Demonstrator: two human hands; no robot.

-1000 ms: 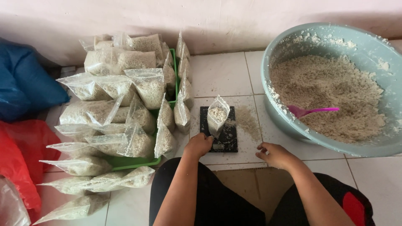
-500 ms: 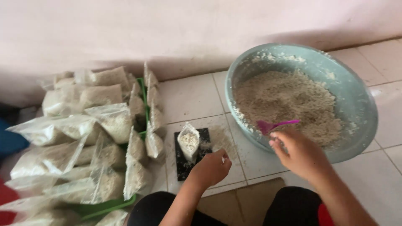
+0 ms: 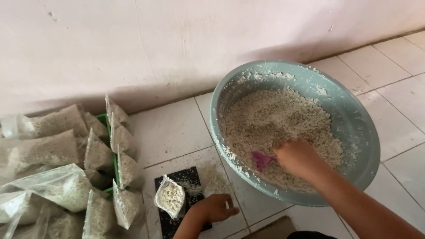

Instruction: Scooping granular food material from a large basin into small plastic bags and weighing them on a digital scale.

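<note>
My right hand (image 3: 299, 158) is inside the big grey-green basin (image 3: 354, 110), gripping a pink scoop (image 3: 262, 159) dug into the pale crumbly grain (image 3: 274, 119). My left hand (image 3: 214, 207) rests low on the floor by the black flat scale (image 3: 188, 177), fingers loosely curled, holding nothing that I can see. On the scale stands a small clear bag (image 3: 170, 198), open at the top and partly filled with the same grain. Some grain is spilled on the tile (image 3: 212, 177) between scale and basin.
Many filled clear bags (image 3: 57, 186) are piled at the left in and around a green tray (image 3: 116, 166). A pale wall (image 3: 177, 40) runs along the back. White floor tiles (image 3: 172, 130) lie between bags and basin.
My right hand has reached into the basin and taken hold of the pink scoop. The view has swung right and up; my left hand stays by the scale.
</note>
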